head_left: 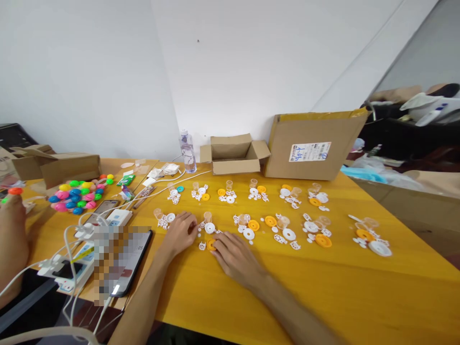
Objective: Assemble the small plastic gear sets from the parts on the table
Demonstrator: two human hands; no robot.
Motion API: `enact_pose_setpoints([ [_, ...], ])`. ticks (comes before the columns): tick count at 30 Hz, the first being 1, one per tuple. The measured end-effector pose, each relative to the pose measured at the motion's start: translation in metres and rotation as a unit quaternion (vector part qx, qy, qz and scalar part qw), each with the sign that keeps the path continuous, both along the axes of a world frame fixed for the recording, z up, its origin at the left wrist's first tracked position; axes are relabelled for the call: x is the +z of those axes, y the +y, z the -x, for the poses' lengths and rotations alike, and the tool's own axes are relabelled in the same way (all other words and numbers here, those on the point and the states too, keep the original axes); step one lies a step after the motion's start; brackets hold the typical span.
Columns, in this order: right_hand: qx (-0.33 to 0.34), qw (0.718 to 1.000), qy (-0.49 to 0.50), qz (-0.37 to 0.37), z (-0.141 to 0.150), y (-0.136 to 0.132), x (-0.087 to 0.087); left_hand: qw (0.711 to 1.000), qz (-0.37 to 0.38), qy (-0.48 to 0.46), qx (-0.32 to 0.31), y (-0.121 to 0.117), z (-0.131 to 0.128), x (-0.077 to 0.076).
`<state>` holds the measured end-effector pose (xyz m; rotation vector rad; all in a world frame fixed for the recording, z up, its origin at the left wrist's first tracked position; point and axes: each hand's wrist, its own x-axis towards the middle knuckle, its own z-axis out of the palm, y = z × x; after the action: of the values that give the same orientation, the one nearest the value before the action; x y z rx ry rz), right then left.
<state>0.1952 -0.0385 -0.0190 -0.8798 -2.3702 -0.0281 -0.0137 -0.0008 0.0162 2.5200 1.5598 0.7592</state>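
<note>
My left hand [182, 232] rests low over the wooden table, fingers curled together and tips down. It sits just left of a small group of parts: a clear plastic cup [207, 217], a white wheel [210, 228] and little white pieces [202, 246]. What its fingertips hold, if anything, is hidden. On the right side of that group, my right hand [233, 253] has its bent fingers closed at an orange wheel [210, 245], covering part of it. Another group, with a white wheel [170, 218] and a clear cup [157, 213], lies left of my left hand.
Several similar groups of cups and wheels stand in two rows across the table [323, 292]. Behind them are a water bottle [188, 152], an open carton [235, 166] and a large box [312, 146]. At left lie colourful balls [74, 197], a power strip [81, 263] and a phone [134, 263]; another person's arm [12, 249] shows.
</note>
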Motion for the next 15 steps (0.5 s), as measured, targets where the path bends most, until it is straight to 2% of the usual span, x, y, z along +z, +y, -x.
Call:
enact_pose_setpoints([
  [10,0.001,0.994,0.105,-0.017,-0.005,-0.003,0.004,0.99,-0.078,-0.119,0.019,-0.007,-0.008,0.007],
  [15,0.002,0.999,0.038,-0.028,-0.003,-0.004,-0.001,0.988,-0.087,-0.127,-0.005,-0.011,-0.011,0.007],
])
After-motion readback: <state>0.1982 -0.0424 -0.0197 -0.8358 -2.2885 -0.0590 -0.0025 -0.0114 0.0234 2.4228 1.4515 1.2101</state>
